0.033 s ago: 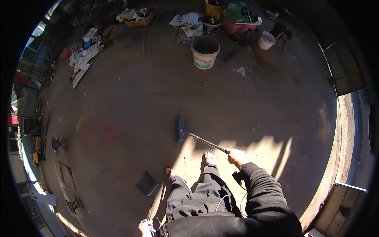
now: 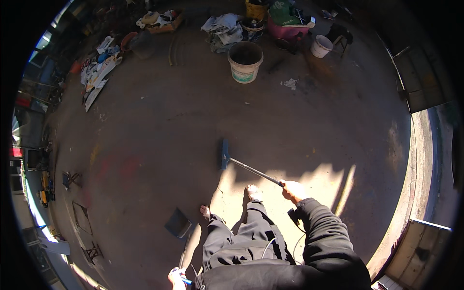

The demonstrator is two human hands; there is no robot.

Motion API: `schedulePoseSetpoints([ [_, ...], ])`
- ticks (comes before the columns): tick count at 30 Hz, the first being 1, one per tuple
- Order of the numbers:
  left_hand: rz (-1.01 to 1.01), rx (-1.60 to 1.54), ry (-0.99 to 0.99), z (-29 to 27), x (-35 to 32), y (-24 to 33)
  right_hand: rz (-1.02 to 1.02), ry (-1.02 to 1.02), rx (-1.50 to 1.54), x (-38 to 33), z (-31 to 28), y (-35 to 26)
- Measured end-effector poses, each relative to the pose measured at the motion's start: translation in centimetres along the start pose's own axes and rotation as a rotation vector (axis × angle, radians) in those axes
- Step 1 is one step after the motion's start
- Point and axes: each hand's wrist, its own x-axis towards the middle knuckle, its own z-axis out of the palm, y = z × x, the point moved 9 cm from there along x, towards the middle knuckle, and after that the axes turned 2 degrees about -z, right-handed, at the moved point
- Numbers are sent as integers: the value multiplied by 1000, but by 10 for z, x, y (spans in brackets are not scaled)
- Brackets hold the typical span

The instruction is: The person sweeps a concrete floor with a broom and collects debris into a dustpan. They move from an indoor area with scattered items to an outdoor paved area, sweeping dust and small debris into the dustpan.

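Observation:
A broom with a blue head [image 2: 225,153] rests on the dark floor in front of my feet. Its long pale handle slants up to my right hand [image 2: 293,191], whose fingers are wrapped round the dark grip end. At the lower left, a dark dustpan [image 2: 178,223] lies at floor level beside my left foot. My left hand [image 2: 177,279] is closed round the upper end of the dustpan's thin handle, partly cut off by the picture's lower edge. Something small and blue [image 2: 186,281] shows at that hand.
Ahead stands a large white bucket [image 2: 245,63], with crumpled cloth [image 2: 222,30], a pink tub [image 2: 287,32] and a smaller white bucket [image 2: 321,46] around it. Piled scraps [image 2: 99,72] lie far left. A small folding stool [image 2: 71,180] stands left. Sunlight crosses the floor by my feet.
The broom head has shifted slightly to the right and away from me over the floor. The whole view has turned a little; the dustpan keeps its place beside my left foot.

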Motion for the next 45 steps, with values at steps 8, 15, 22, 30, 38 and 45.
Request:
schedulePoseSetpoints([
  [8, 155, 192, -187, 104, -73, 50, 340, 195, -72, -79, -42, 265],
  [15, 234, 255, -176, 160, -89, 48, 507, -65, -88, -143, -103, 281],
  [22, 146, 217, -277, 184, -88, -5, 298, -13, -87, -159, -122, 167],
  [30, 138, 129, -308, 156, -57, -61, -182, -75, 100, -14, -70, -81],
  [38, 84, 132, -206, 120, -66, -107, -477, 105, 214, 52, -35, -280],
  [45, 66, 131, -156, 147, -91, -117, -515, 36, 122, 73, -20, -219],
])
